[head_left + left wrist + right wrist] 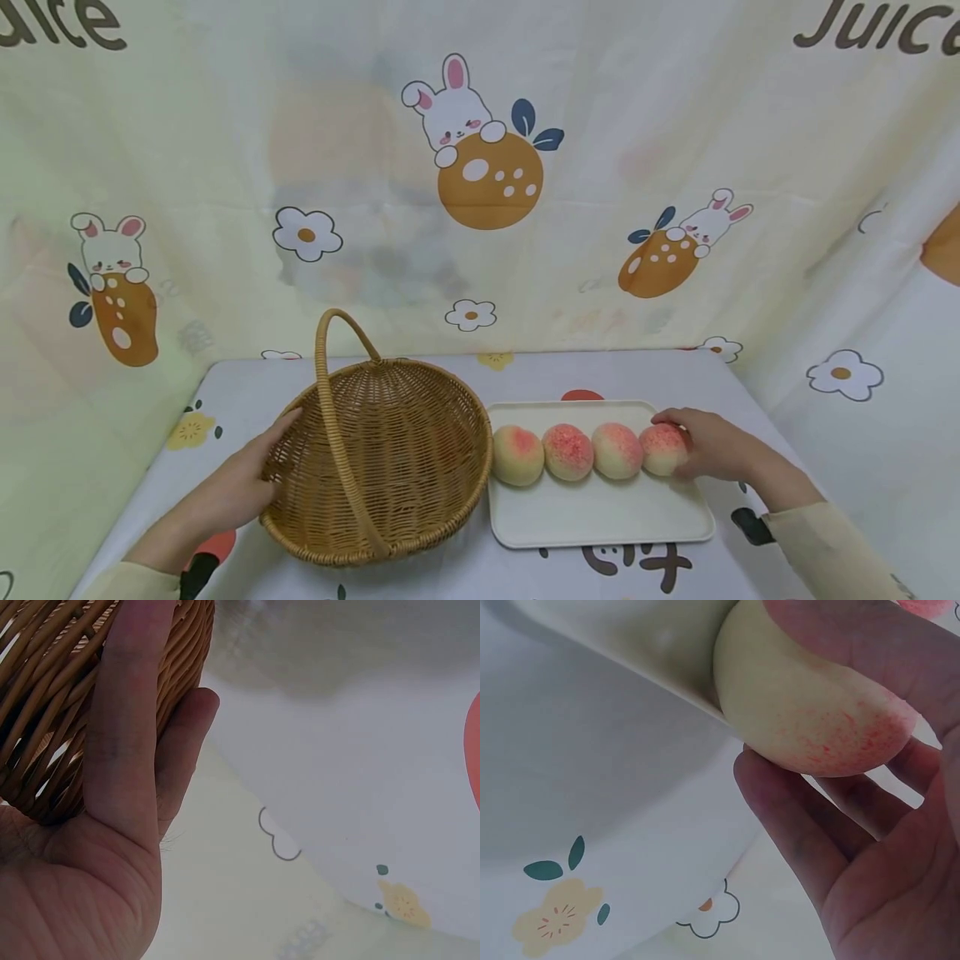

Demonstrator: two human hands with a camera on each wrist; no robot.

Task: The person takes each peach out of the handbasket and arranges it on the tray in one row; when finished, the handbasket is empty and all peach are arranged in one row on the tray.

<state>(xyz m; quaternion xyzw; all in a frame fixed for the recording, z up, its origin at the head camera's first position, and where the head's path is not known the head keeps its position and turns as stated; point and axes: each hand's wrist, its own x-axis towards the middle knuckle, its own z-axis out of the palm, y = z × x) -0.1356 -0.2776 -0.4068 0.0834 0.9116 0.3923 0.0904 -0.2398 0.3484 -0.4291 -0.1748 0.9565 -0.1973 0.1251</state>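
Observation:
My left hand (240, 475) rests against the left side of a brown wicker basket (405, 442) with a tall arched handle. In the left wrist view its fingers (124, 742) lie fairly straight along the woven outer wall (45, 712). My right hand (716, 446) holds the rightmost peach (663, 450), with thumb and fingers around its sides. That peach (825, 727) is pale cream with a speckled pink-red patch and sits at the tray's edge in the right wrist view. Three more peaches, including a yellowish one (517, 457), line up to its left on the white tray (592, 517).
The basket's right rim stands close against the tray's left end, near the leftmost peach. A printed white cloth (465, 575) covers the table, and a curtain with rabbits and flowers (360, 283) hangs behind and at both sides.

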